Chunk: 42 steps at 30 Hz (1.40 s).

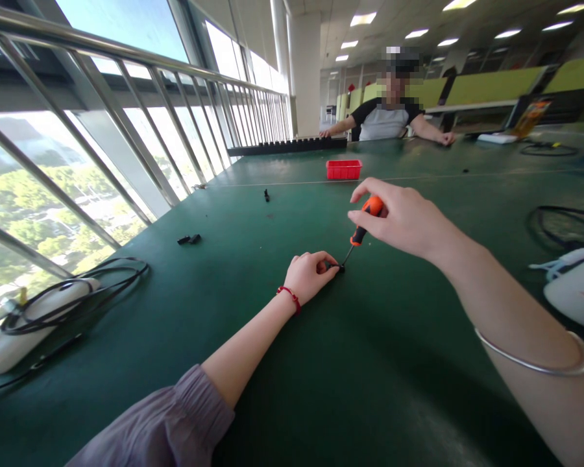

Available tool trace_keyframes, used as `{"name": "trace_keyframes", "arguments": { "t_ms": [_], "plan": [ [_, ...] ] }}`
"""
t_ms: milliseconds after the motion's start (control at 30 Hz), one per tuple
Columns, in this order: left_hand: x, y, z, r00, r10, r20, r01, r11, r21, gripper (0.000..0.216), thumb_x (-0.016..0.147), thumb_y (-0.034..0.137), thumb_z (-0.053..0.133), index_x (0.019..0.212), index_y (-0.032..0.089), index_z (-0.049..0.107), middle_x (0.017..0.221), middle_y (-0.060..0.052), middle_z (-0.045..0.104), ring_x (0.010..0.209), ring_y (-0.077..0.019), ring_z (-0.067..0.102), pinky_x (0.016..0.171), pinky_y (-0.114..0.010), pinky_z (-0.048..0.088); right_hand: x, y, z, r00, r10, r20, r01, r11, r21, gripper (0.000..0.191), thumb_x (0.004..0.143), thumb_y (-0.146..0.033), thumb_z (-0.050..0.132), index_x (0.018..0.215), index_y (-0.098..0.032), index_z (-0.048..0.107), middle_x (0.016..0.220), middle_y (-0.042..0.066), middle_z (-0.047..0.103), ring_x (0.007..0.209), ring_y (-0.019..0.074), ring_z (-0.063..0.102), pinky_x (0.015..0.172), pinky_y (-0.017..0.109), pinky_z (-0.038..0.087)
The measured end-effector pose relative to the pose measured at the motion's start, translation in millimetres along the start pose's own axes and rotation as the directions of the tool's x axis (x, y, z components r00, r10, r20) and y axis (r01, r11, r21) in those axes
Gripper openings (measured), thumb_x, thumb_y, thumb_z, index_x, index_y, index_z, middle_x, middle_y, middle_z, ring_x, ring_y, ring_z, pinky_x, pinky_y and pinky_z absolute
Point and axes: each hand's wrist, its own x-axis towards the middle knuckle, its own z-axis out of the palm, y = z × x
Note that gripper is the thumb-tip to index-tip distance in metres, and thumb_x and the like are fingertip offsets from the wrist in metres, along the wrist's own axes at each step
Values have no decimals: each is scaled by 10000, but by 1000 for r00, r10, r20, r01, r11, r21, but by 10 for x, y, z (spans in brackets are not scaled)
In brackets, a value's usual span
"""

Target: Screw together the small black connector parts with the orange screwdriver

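Note:
My right hand [401,217] grips a screwdriver [358,235] by its orange and black handle, thumb and fingers around the top. The shaft slants down to the left, and its tip meets a small black part [341,268] on the green table [272,363]. With thumb and fingertips pinched, my left hand [312,275] holds that black part against the tabletop. The part is mostly covered by the fingers, so its exact kind does not show.
Small black pieces lie at the left [189,239] and farther back [267,195]. A red bin [344,170] stands beyond my hands. Black cable coils over a white object [43,318] on the left. Across the table sits another person [387,120], near a long black rack [292,146].

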Motion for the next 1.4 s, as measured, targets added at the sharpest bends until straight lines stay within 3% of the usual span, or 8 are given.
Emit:
{"name": "trace_keyframes", "arguments": {
  "t_ms": [100,267,400,533,867,1033,1167,1400],
  "plan": [
    [1,-1,-6,1000,6,6,-6,1000,-12,191,807,327,563,878,198,684,583,38,535,594,-113,488,590,-228,341,-4,-4,2,1000,-10,16,10,1000,10,322,851,-444,392,790,-234,628,649,14,611,556,150,505,523,266,308],
    [6,-13,-3,1000,17,3,-17,1000,-17,196,808,332,566,887,206,694,571,42,525,577,-107,475,579,-225,332,-8,-11,6,999,-26,-38,27,999,27,229,756,-353,526,933,-239,614,654,-4,612,545,139,491,510,255,305],
    [10,-15,-1,1000,17,-1,-17,1000,-22,198,805,332,572,891,209,700,563,45,516,562,-103,463,572,-223,326,-13,-17,14,999,-34,-15,34,999,7,266,809,-415,465,734,-220,629,621,15,602,550,146,500,505,267,307],
    [12,-13,-6,1000,26,3,-26,999,-24,206,804,335,575,902,209,704,561,46,511,555,-101,458,567,-223,326,-19,-29,18,999,-22,-28,22,1000,18,225,744,-360,550,922,-232,602,649,-6,601,549,141,497,504,258,310],
    [16,-10,-2,1000,14,12,-14,1000,-20,199,800,326,578,903,210,703,563,43,532,563,-105,481,572,-222,344,-10,-13,25,999,-14,-42,14,1000,-2,256,723,-379,574,937,-240,589,649,-6,604,540,141,493,508,251,301],
    [21,-26,6,1000,22,8,-21,1000,-19,200,804,329,574,901,210,703,564,44,533,555,-103,474,573,-223,340,-20,-28,4,1000,-20,-22,20,1000,-9,320,838,-449,419,706,-221,601,600,20,582,550,150,494,506,265,297],
    [22,-33,6,1000,29,10,-29,999,-19,201,804,325,573,902,206,701,563,46,530,554,-102,473,567,-222,332,-15,-20,-1,999,0,-51,-1,1000,-20,182,747,-358,530,870,-244,602,631,-6,587,535,143,478,497,259,295],
    [16,-28,-4,1000,20,19,-20,1000,-22,203,800,325,575,906,207,701,558,47,527,549,-103,467,575,-227,336,-8,-1,-16,1000,3,-4,-3,1000,-25,201,794,-370,471,768,-238,620,635,13,602,565,159,508,509,272,311]
  ]
}}
